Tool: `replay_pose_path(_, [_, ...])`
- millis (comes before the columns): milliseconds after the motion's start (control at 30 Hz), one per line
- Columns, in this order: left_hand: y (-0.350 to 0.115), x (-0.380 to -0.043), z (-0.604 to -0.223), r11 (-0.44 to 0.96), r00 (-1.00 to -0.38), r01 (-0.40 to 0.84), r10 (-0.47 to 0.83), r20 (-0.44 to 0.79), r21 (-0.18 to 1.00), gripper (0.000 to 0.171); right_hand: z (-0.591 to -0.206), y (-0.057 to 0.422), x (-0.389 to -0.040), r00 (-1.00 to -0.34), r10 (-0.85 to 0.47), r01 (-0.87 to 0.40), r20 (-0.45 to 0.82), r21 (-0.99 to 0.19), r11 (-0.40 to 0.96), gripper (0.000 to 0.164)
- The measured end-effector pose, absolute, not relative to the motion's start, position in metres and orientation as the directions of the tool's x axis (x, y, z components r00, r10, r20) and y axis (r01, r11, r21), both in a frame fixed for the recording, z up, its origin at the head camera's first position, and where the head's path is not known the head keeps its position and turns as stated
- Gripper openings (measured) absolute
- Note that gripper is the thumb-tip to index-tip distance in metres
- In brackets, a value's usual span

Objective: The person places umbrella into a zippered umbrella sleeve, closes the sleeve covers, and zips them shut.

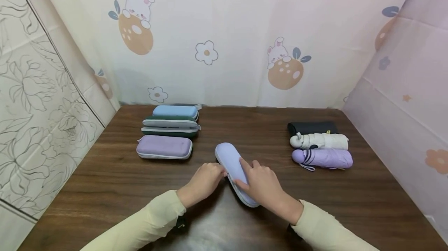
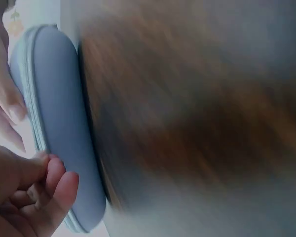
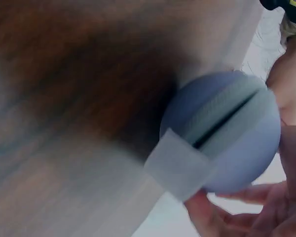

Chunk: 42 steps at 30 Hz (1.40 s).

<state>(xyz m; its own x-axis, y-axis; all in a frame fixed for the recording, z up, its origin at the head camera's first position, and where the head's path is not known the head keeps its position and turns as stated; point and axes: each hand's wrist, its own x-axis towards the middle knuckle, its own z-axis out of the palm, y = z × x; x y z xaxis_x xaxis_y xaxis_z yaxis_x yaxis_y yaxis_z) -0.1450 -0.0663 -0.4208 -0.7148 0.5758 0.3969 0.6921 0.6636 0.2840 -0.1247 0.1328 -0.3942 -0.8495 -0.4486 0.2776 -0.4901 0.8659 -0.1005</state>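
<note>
"Two hands are on one thing, then. Which way does it lie?"

"Slantwise. The periwinkle, rounded-oblong, hard-looking eyeglass-type case (image 1: 230,160) sits at the middle of the dark brown, wood-grained bench (image 1: 105,188). Its long axis runs from far left to near right, so one long side faces left."

"And which hand is nearer that side?"

"The left hand (image 1: 207,179). It comes in from the near left and meets the left edge about midway along. Its thumb and forefinger pinch at the pale, ribbed zipper (image 2: 33,103); whether a pull sits between the tips is hidden."

"What of the other?"

"The right hand (image 1: 263,181) comes from the near right and rests on top, mostly over the near half. Thumb and forefinger are spread and fairly straight, pressing rather than wrapping. The far end is uncovered."

"So pinch and seam are lined up?"

"I'd judge so: the seam slants past the left fingertips, and the pressing hand lies just to their right, apart from them. At one end, the right wrist view shows a pale, square fabric tab (image 3: 177,165) beside a dark slit between the zipper bands."

"Anything close enough to crowd it?"

"Not touching. The lilac, rounded-oblong zip case (image 1: 164,146) lies farther left; the lilac, folded cloth umbrella (image 1: 327,158) is well apart, right."
</note>
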Motion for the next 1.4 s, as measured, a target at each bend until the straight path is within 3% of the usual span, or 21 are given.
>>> replay_pose_path(100, [-0.071, -0.146, -0.421, 0.669, -0.721, 0.687, 0.581, 0.377, 0.284, 0.014, -0.388, 0.139, -0.131, -0.846, -0.503, -0.53, 0.176, -0.191, 0.826, 0.054])
replay_pose_path(167, [-0.076, -0.146, -0.422, 0.664, -0.716, 0.694, 0.597, 0.362, 0.278, 0.011, -0.382, 0.148, -0.139, -0.794, -0.591, -0.607, 0.143, -0.249, 0.754, 0.044])
replay_pose_path(267, [-0.081, -0.148, -0.423, 0.653, -0.703, 0.708, 0.62, 0.347, 0.268, 0.008, -0.374, 0.161, -0.159, -0.648, -0.738, -0.76, 0.191, -0.234, 0.606, 0.037])
replay_pose_path(367, [-0.084, -0.15, -0.423, 0.648, -0.698, 0.714, 0.633, 0.335, 0.264, 0.007, -0.369, 0.164, -0.18, -0.474, -0.846, -0.88, 0.245, -0.134, 0.455, 0.045])
replay_pose_path(433, [-0.085, -0.149, -0.423, 0.647, -0.696, 0.717, 0.641, 0.325, 0.26, 0.006, -0.367, 0.162, -0.191, -0.381, -0.899, -0.925, 0.217, -0.087, 0.371, 0.054])
replay_pose_path(533, [-0.086, -0.148, -0.424, 0.653, -0.693, 0.719, 0.652, 0.309, 0.237, 0.006, -0.366, 0.156, -0.201, -0.298, -0.949, -0.953, 0.1, -0.092, 0.289, 0.064])
replay_pose_path(767, [-0.086, -0.146, -0.425, 0.657, -0.674, 0.733, 0.666, 0.321, 0.176, 0.006, -0.363, 0.148, -0.206, -0.272, -0.959, -0.959, -0.079, -0.056, 0.276, 0.065])
replay_pose_path(1033, [-0.09, -0.152, -0.425, 0.647, -0.635, 0.755, 0.681, 0.365, 0.106, 0.009, -0.365, 0.145, -0.205, -0.211, -0.977, -0.977, -0.03, -0.027, 0.211, 0.063])
replay_pose_path(1233, [-0.099, -0.159, -0.424, 0.617, -0.589, 0.785, 0.721, 0.364, 0.048, 0.018, -0.369, 0.146, -0.202, -0.243, -0.968, -0.967, 0.067, 0.068, 0.247, 0.056])
replay_pose_path(1400, [-0.114, -0.161, -0.425, 0.61, -0.576, 0.792, 0.732, 0.365, 0.027, 0.025, -0.371, 0.148, -0.199, -0.322, -0.942, -0.937, 0.091, 0.11, 0.331, 0.055])
